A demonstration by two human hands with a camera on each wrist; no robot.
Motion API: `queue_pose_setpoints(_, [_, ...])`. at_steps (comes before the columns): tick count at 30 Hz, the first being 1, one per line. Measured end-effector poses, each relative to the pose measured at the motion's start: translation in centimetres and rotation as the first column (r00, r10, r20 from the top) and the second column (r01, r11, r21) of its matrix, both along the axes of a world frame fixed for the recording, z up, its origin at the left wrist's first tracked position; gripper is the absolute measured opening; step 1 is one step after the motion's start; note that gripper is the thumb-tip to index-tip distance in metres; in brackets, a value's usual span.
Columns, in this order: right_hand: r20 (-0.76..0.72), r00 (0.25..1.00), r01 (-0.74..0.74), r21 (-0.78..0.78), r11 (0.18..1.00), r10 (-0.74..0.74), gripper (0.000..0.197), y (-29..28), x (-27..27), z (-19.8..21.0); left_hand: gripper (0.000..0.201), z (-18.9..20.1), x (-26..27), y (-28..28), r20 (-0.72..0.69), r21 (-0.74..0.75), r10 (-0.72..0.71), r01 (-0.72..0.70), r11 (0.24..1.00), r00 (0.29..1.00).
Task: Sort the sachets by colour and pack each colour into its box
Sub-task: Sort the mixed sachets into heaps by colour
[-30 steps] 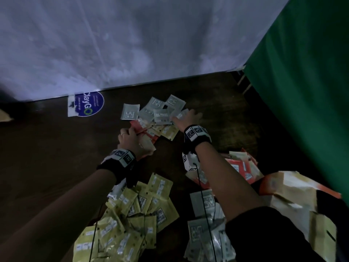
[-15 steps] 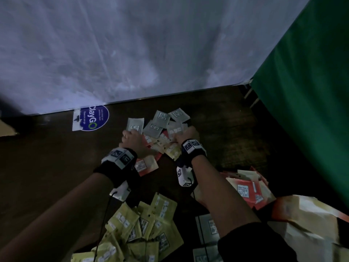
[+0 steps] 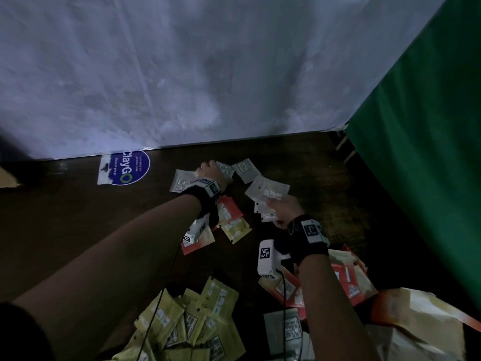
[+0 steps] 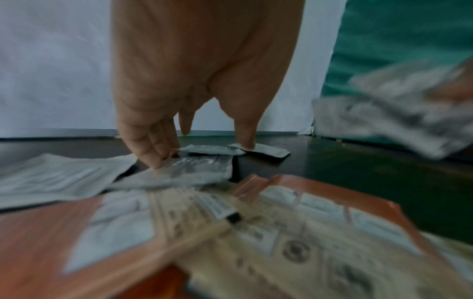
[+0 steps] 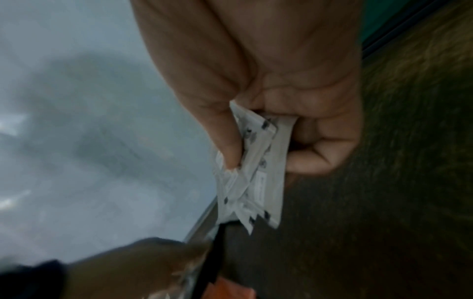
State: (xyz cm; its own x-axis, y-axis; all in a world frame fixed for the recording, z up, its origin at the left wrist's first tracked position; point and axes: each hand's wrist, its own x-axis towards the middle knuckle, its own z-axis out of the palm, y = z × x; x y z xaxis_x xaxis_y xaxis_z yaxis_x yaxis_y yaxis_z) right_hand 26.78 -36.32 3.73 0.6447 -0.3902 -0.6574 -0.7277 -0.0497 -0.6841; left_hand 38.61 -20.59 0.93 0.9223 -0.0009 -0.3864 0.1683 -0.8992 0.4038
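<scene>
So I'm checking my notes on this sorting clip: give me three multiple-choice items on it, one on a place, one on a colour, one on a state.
1. Where does the pile of yellow sachets lie?
A. against the white wall
B. at the near edge, under the left forearm
C. on the green curtain

2. What colour are the sachets in the right hand?
A. grey-white
B. orange
C. yellow

3. What is the left hand doing?
A. holding a box
B. resting in a fist, off the table
C. fingers down on grey sachets lying on the table

Answers:
1 B, the head view shows the yellow heap nearest the camera, below the left arm.
2 A, the right wrist view shows pale grey-white packets pinched between thumb and fingers.
3 C, the left wrist view shows the fingertips touching flat grey packets.
</scene>
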Motion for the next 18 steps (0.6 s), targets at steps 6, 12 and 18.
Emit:
queue_pose_setpoints(6, [0.091,0.996,-0.008,0.095,0.995,-0.001,0.023,-0.7,-1.2,1.9,0.061,-0.8,0.8,-0.5,-0.053,0.182,-0.109,0.117,0.976,0.993])
queue_pose_setpoints(12, [0.116,0.993,-0.041,0.093,0.995,0.030,0.021,-0.8,-1.7,2.9,0.060,0.4,0.6,0.0,-0.122,0.151,-0.151,0.169,0.974,0.981])
queue_pose_setpoints(18, [0.139,0.990,-0.012,0.239,0.971,-0.022,0.012,0.1,-1.8,3.7,0.059,2.4,-0.6,0.7,0.038,-0.015,-0.234,0.234,0.972,0.972])
